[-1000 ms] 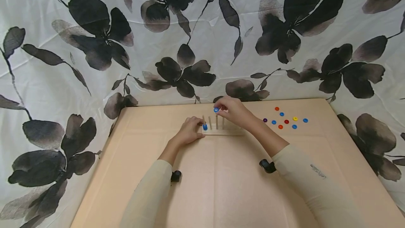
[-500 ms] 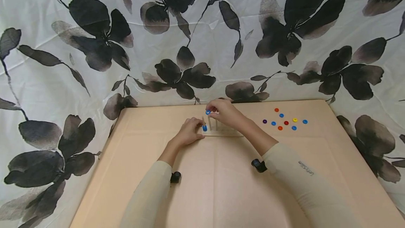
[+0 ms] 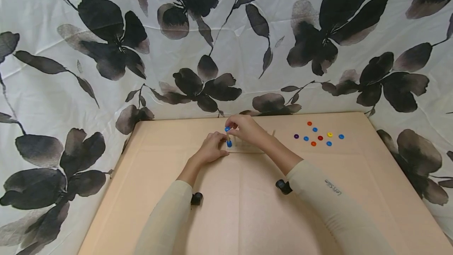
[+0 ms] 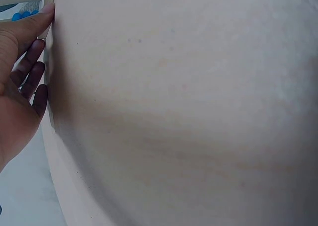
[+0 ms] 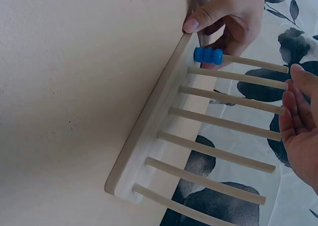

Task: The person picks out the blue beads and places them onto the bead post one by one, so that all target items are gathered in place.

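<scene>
A wooden peg rack [image 5: 154, 121] with several upright pegs stands near the table's far edge. My left hand [image 3: 211, 147] grips its left end, the thumb at the front edge and fingers behind. On the leftmost peg sits a short stack of blue beads [image 5: 208, 55], low against the base. Above it, my right hand [image 3: 245, 128] pinches another blue bead [image 3: 227, 129] at the top of that same peg. In the right wrist view this bead is hidden by the right hand [image 5: 303, 121]. The left wrist view catches the left hand [image 4: 20, 77] beside the blue stack.
Loose beads lie scattered on the table's right side, among them a purple bead [image 3: 296, 136], a yellow bead [image 3: 330, 134], a dark red bead [image 3: 320, 138], and several blue and orange ones. Behind the tabletop [image 3: 198, 227] hangs a flower-patterned cloth [image 3: 226, 42].
My right hand has moved left and slightly down with the blue bead, passing over other pegs to the leftmost one. My left hand has kept its place on the rack.
</scene>
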{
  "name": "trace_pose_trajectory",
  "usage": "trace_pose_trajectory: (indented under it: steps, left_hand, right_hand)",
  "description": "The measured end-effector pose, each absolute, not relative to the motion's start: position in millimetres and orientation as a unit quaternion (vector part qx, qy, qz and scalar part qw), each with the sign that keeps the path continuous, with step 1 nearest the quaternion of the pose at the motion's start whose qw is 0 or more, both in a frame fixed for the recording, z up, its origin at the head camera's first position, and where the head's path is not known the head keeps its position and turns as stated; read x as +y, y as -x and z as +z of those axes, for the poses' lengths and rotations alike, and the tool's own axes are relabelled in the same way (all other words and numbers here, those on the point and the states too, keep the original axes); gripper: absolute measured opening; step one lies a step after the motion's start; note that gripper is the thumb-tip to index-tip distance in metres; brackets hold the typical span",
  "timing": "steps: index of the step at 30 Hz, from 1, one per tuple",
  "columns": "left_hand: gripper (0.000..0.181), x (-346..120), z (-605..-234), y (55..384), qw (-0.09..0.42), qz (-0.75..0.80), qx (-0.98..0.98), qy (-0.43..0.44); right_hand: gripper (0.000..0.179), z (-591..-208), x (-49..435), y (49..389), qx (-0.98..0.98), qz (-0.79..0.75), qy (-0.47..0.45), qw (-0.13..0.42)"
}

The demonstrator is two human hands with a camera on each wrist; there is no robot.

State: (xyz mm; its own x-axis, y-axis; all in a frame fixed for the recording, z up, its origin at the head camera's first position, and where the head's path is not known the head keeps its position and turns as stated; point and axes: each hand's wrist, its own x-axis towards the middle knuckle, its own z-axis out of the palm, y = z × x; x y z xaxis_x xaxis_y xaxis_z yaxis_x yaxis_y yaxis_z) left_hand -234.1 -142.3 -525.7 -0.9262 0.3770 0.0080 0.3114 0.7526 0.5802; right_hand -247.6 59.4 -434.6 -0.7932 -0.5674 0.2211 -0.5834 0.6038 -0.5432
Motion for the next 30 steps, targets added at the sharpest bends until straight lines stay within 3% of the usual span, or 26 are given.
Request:
trace_pose_trajectory:
  steps: [15,30]
  left_hand:
    - [0.051,-142,-527,235,0.052,0.29,0.937,-0.185]
    - [0.052,-149,-527,217,0.058,0.288,0.936,-0.194]
  right_hand:
    - [0.013,-441,55,247,-0.9,0.296,-0.319,0.011]
    - [0.012,-441,50,223,-0.907,0.293,-0.301,0.023]
